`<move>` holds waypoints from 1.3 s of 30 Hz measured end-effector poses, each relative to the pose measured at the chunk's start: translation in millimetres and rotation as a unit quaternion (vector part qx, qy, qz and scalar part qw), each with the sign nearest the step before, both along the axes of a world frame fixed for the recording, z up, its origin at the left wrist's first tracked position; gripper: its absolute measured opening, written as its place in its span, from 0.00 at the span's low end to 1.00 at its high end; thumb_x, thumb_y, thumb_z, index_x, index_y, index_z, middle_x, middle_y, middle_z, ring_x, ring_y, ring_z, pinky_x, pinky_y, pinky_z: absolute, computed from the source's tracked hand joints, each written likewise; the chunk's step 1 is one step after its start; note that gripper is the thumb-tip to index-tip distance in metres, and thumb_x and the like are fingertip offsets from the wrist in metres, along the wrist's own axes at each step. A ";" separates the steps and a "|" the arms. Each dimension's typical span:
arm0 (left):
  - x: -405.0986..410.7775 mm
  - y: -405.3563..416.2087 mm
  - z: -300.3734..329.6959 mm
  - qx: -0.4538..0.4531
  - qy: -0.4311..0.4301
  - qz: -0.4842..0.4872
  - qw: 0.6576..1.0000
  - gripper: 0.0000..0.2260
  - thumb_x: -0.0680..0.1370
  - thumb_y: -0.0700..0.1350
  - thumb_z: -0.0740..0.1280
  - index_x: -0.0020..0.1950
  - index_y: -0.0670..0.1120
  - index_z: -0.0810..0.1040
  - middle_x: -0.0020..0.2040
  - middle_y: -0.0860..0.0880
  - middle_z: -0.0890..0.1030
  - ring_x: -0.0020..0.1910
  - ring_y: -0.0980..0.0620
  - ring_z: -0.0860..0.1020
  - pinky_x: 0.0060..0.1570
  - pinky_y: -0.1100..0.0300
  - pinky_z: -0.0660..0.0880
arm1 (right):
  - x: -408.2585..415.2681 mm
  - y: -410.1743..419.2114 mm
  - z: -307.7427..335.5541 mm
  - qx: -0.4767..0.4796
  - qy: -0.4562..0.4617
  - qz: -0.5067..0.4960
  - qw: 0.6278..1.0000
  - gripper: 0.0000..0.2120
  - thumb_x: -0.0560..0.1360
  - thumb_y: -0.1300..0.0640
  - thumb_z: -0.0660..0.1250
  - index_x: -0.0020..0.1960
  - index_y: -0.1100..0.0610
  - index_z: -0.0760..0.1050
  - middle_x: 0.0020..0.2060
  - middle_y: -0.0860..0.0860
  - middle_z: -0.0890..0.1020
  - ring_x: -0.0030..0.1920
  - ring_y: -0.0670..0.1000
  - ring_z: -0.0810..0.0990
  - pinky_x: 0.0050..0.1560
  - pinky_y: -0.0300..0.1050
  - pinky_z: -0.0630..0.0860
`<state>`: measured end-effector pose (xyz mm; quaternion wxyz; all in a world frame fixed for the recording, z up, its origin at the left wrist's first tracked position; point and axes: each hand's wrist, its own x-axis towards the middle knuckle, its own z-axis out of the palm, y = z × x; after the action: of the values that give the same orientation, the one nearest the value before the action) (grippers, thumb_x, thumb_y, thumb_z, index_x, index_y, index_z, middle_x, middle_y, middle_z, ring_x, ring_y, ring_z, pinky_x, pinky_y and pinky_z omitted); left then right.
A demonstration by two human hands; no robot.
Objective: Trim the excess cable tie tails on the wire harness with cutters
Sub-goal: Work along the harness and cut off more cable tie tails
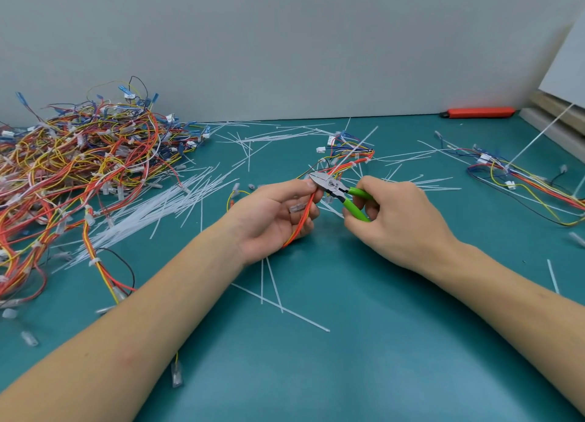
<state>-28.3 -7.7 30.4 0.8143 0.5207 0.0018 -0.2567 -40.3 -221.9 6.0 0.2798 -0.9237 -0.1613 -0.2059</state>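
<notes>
right now i am holding a wire harness (304, 215) in my left hand (274, 217), fingers curled round its orange and yellow wires while the thumb is pinching them near the top. my right hand (394, 214) is gripping the green handles of the cutters (340, 192), and their steel tip is pointing left, touching the harness just beside my left thumb. both hands are hovering above the teal table (364, 342). cut white cable tie tails (278, 298) are lying scattered beneath and around them. a big heap of harnesses (79, 174) is sitting at the left, another harness (525, 181) is lying well apart at the right, and a red utility knife (479, 112) is resting by the wall.
</notes>
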 end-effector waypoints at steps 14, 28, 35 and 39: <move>-0.6 -0.6 1.2 0.009 0.005 0.017 1.000 0.05 0.79 0.40 0.68 0.45 0.44 0.83 0.40 0.47 0.82 0.36 0.53 0.78 0.36 0.61 0.80 | 1.3 -1.2 -0.7 -0.005 0.012 0.011 1.000 0.10 0.71 0.49 0.71 0.40 0.48 0.70 0.30 0.46 0.76 0.34 0.54 0.75 0.36 0.53 0.77; 0.2 -0.7 0.5 0.008 0.001 0.015 1.000 0.07 0.78 0.40 0.69 0.42 0.45 0.85 0.41 0.47 0.82 0.36 0.53 0.78 0.37 0.61 0.80 | 1.5 -1.9 -1.0 -0.001 0.020 0.018 1.000 0.09 0.72 0.50 0.71 0.39 0.49 0.70 0.30 0.47 0.75 0.34 0.54 0.75 0.37 0.53 0.77; -0.7 -0.4 0.4 0.013 -0.003 0.014 1.000 0.07 0.78 0.40 0.69 0.43 0.45 0.85 0.41 0.47 0.82 0.36 0.53 0.78 0.37 0.61 0.80 | 2.2 -2.1 -1.6 -0.005 0.027 0.017 0.999 0.10 0.72 0.50 0.71 0.39 0.49 0.70 0.30 0.47 0.75 0.34 0.54 0.75 0.37 0.53 0.77; -0.8 -0.6 0.5 0.013 0.001 0.016 1.000 0.05 0.79 0.40 0.68 0.46 0.44 0.83 0.41 0.47 0.82 0.36 0.53 0.79 0.36 0.61 0.80 | 1.8 -2.1 -0.9 0.008 0.017 0.019 1.000 0.09 0.72 0.49 0.71 0.40 0.49 0.71 0.29 0.46 0.75 0.33 0.51 0.75 0.36 0.51 0.77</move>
<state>-29.1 -8.3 30.9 0.8118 0.5304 0.0145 -0.2437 -38.5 -224.0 5.1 0.2934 -0.9217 -0.1723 -0.1863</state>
